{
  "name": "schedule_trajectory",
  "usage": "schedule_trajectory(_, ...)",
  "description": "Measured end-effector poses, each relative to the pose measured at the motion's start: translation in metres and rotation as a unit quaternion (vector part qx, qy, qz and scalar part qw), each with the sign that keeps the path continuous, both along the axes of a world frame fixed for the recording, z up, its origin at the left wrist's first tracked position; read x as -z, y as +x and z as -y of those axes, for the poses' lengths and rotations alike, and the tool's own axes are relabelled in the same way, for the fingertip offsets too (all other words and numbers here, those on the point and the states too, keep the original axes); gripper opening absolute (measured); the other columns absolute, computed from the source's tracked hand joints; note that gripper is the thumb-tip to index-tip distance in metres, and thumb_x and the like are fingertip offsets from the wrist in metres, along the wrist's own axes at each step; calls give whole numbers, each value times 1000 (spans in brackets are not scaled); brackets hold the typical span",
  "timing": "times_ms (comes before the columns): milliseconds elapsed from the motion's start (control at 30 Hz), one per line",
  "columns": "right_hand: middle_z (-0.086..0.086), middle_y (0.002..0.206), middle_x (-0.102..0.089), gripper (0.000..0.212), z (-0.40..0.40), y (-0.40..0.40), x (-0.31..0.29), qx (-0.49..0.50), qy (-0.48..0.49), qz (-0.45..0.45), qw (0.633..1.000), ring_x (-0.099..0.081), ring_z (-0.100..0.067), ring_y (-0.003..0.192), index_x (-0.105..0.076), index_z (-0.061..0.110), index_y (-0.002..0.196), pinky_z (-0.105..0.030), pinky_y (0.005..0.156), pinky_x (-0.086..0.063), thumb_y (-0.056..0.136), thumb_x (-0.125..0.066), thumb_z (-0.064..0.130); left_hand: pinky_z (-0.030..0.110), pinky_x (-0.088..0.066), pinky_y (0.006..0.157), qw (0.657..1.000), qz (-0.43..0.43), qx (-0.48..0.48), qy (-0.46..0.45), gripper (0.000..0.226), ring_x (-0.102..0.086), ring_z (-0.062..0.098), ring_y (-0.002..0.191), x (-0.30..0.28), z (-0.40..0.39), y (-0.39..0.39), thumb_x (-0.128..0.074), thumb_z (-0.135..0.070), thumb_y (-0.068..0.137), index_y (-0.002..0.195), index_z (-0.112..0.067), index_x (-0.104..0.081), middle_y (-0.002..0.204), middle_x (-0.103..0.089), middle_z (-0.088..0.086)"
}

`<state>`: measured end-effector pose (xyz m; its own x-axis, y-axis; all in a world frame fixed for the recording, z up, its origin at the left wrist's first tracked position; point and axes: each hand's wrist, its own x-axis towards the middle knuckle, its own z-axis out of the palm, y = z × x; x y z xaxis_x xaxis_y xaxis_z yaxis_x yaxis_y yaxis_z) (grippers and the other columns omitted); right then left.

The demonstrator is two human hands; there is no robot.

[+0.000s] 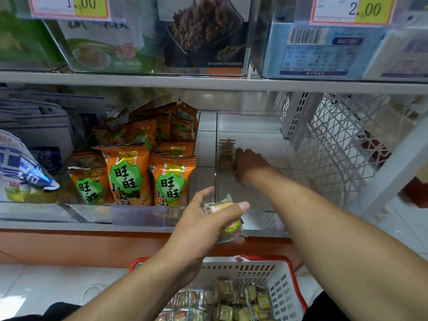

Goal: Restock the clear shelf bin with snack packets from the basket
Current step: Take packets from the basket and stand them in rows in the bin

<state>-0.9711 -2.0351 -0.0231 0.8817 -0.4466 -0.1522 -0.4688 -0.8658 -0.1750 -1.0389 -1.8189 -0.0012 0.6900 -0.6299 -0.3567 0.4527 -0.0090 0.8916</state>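
The clear shelf bin (257, 126) sits on the middle shelf, right of centre. My right hand (249, 164) reaches inside it and rests against a small stack of snack packets (225, 150) standing at the bin's left wall. My left hand (208, 218) hovers in front of the bin's lower edge and grips a few snack packets (229, 216) with green-edged wrappers. Below, the white basket with a red rim (275, 274) stands on the floor and holds several more of the same packets (222, 302).
A neighbouring clear bin (92, 210) to the left is full of orange snack bags (126, 174). Blue-and-white bags (23, 167) lie at far left. A white lattice basket (335, 144) stands on the right. Bins with price tags fill the upper shelf.
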Motion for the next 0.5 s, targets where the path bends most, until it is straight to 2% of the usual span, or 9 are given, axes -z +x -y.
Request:
schedule_trajectory(167, -18, 137, -54, 68, 1, 9, 6, -2, 32, -37, 999, -54, -36, 127, -47, 10, 139, -35, 96, -49, 78, -76, 17, 36, -63, 66, 1000, -16, 2, -4, 104, -78, 27, 79, 2, 2, 3, -96, -31, 49, 140, -32, -45, 116, -70, 19)
schedule_trajectory(267, -17, 137, -56, 63, 4, 11, 9, -1, 43, -15, 999, -52, -36, 129, -49, 9, 140, -36, 102, -50, 82, -70, 17, 37, -63, 67, 1000, -29, 1, -3, 102, -78, 28, 79, 3, 1, 5, -102, -27, 54, 139, -32, -47, 114, -71, 18)
schedule_trajectory(367, -16, 139, -55, 63, 6, 11, 6, 8, 78, 35, 996, -48, -36, 131, -48, 7, 142, -38, 104, -47, 84, -69, 14, 37, -63, 66, 999, -40, -5, -5, 90, -77, 26, 76, 3, 2, 5, -97, -22, 65, 139, -31, -46, 114, -70, 16)
schedule_trajectory(500, -14, 134, -59, 54, 7, 9, 7, 49, 177, 97, 978, -56, -31, 124, -51, 12, 139, -24, 87, -40, 88, -66, 4, 38, -63, 67, 999, -41, -6, -4, 98, -78, 25, 78, 2, 3, 5, -98, -28, 54, 138, -29, -48, 122, -66, 16)
